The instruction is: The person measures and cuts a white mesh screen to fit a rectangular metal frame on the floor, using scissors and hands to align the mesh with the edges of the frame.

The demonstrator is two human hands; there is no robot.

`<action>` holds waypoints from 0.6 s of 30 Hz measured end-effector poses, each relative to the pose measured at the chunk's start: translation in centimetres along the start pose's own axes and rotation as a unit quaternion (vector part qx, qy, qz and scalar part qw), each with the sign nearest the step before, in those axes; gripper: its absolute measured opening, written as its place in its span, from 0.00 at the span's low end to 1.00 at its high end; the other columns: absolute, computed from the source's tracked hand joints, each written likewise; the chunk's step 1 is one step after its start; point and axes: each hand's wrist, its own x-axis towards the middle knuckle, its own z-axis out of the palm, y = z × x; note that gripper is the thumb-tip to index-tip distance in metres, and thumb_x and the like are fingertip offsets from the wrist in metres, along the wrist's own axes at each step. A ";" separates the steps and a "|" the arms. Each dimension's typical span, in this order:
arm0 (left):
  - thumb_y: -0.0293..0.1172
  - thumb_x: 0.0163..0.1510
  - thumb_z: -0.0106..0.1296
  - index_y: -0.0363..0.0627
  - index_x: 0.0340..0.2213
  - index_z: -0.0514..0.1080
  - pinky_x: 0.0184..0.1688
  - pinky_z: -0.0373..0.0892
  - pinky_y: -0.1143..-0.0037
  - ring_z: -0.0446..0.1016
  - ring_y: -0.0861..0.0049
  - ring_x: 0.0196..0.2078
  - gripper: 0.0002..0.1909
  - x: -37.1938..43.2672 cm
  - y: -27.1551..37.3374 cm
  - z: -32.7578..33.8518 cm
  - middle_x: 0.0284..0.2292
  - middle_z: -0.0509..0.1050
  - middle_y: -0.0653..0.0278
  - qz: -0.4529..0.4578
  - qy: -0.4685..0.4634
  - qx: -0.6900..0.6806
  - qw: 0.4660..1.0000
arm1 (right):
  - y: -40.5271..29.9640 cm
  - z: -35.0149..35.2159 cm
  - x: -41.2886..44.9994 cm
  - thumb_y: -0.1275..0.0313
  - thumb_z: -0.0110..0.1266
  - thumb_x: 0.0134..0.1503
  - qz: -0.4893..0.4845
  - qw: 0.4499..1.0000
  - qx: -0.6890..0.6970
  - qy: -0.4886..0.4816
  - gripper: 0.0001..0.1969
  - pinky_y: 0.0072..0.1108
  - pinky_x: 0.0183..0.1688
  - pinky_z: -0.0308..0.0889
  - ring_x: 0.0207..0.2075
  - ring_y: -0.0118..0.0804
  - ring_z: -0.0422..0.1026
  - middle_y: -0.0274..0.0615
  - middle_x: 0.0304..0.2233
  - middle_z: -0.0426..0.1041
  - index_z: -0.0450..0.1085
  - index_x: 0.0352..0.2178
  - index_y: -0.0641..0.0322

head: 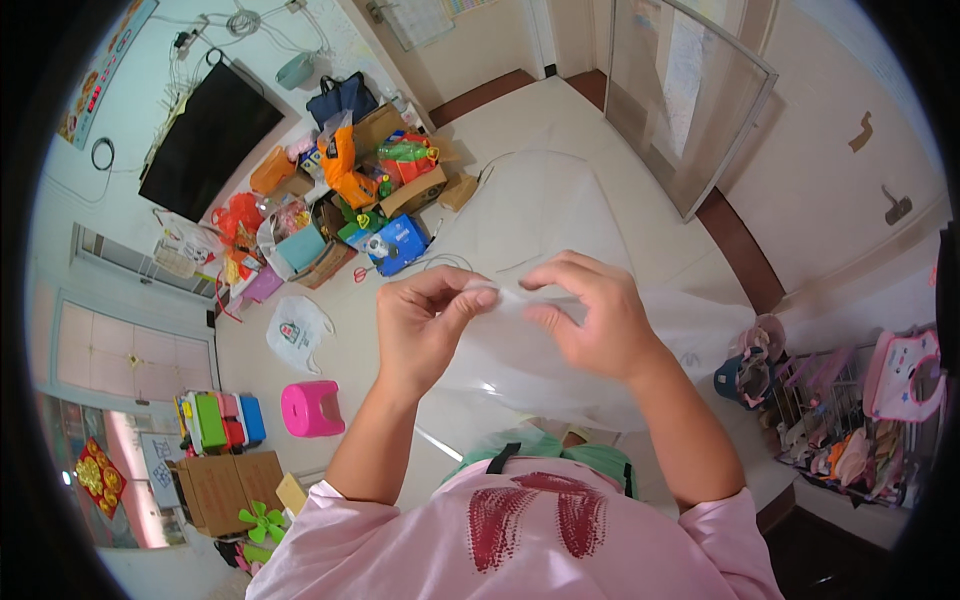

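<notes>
A large sheet of sheer white fabric or netting hangs in front of me and spreads towards the floor. My left hand pinches its upper edge between thumb and fingertips. Just to the right, my right hand is curved with thumb and forefinger apart, close to the same edge; whether it touches the material is unclear. A thin dark line or wire shows through or beside the sheet above my hands. The lower part of the sheet lies across my green shorts.
Cardboard boxes with bags and bottles line the wall at upper left. A pink stool and a white plastic bag are on the floor at left. A framed mesh screen door stands at upper right, a clothes rack at right.
</notes>
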 end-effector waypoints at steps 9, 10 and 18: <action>0.25 0.43 0.63 0.34 0.20 0.73 0.26 0.65 0.84 0.67 0.89 0.22 0.08 2.0 0.1 -2.6 0.17 0.72 0.71 0.012 -0.011 0.102 0.995 | -0.5 0.6 2.6 0.76 0.58 0.45 0.031 0.992 -0.070 -0.100 0.05 0.28 0.26 0.66 0.23 0.47 0.71 0.45 0.20 0.71 0.69 0.23 0.66; 0.24 0.43 0.63 0.34 0.20 0.72 0.27 0.65 0.84 0.68 0.89 0.22 0.08 2.1 0.7 -2.5 0.17 0.72 0.71 0.035 0.000 0.074 0.997 | -0.7 0.8 3.0 0.76 0.58 0.45 0.026 0.995 -0.044 -0.083 0.05 0.27 0.27 0.66 0.24 0.46 0.72 0.45 0.21 0.72 0.69 0.23 0.66; 0.21 0.40 0.63 0.35 0.21 0.73 0.28 0.67 0.83 0.69 0.87 0.24 0.07 1.5 2.9 -3.1 0.20 0.74 0.68 0.041 -0.009 -0.037 0.998 | -3.4 0.1 3.8 0.80 0.58 0.43 0.025 0.995 -0.034 -0.085 0.06 0.26 0.28 0.68 0.25 0.44 0.74 0.45 0.24 0.73 0.68 0.25 0.65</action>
